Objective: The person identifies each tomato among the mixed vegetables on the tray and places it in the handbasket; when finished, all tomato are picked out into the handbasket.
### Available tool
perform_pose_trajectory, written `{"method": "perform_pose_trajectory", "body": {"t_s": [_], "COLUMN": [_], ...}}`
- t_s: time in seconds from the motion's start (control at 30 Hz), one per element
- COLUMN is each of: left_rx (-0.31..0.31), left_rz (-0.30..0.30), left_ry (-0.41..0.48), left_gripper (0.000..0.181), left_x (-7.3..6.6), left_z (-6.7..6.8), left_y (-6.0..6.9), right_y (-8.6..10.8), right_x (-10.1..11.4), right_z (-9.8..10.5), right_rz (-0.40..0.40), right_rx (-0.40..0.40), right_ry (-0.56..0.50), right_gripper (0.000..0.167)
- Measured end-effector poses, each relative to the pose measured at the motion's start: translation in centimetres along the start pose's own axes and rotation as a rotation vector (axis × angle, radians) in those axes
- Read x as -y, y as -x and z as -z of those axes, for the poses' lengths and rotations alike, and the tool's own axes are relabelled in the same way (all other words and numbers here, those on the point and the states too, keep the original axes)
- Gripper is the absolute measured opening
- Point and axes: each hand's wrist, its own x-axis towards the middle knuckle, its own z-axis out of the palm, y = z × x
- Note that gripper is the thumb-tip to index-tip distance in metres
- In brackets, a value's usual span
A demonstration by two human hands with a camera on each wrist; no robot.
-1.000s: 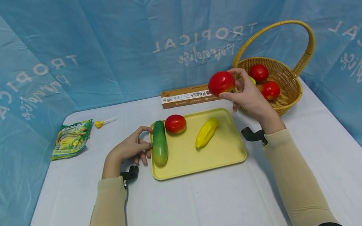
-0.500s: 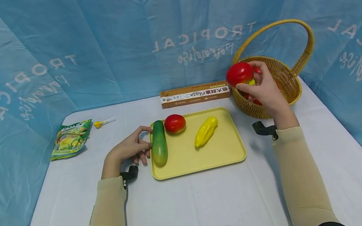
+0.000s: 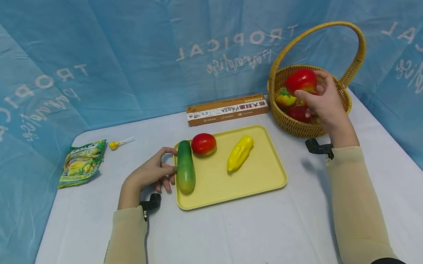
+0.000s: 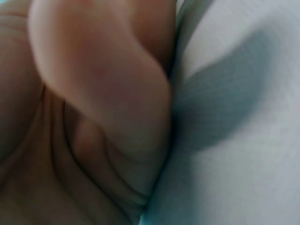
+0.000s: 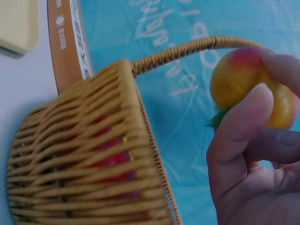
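My right hand (image 3: 326,97) pinches a red fruit (image 3: 301,81) above the wicker basket (image 3: 298,129). In the right wrist view, this fruit (image 5: 236,77) has a yellow-orange side and a green leafy stem. A yellow-green and red fruit (image 3: 284,98) and a dark red fruit (image 3: 298,114) lie in the basket; the hand partly hides the contents. My left hand (image 3: 151,171) is at the left edge of the yellow tray (image 3: 240,185), its thumb and index finger touching there beside a cucumber (image 3: 185,168). Its other fingers rest low by the cloth.
On the tray also lie a red tomato-like fruit (image 3: 203,145) and a yellow bumpy vegetable (image 3: 240,153). Behind it stands a brown pasta box (image 3: 227,109). A green snack packet (image 3: 82,164) and a lollipop (image 3: 115,145) lie at the left. The basket handle (image 3: 360,46) arches high.
My right hand has carried the red fruit to the right, from beside the basket to over its opening. The left hand and the things on the tray have stayed put.
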Motion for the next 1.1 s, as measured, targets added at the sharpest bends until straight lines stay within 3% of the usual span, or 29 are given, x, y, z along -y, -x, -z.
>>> {"method": "perform_pose_trajectory", "body": {"t_s": [0.43, 1.1], "left_rx": [0.003, 0.001], "left_rz": [-0.006, -0.014], "left_ry": [0.001, 0.024], "left_gripper": [0.059, 0.058], "left_x": [0.0, 0.1], "left_z": [0.0, -0.1], "left_y": [0.0, 0.1], "right_y": [-0.6, -0.9], "right_x": [-0.9, -1.5], "right_z": [1.3, 1.6], "right_rz": [-0.058, -0.132], "right_rx": [-0.064, -0.107], "right_ry": [-0.112, -0.001], "right_gripper": [0.087, 0.091]}}
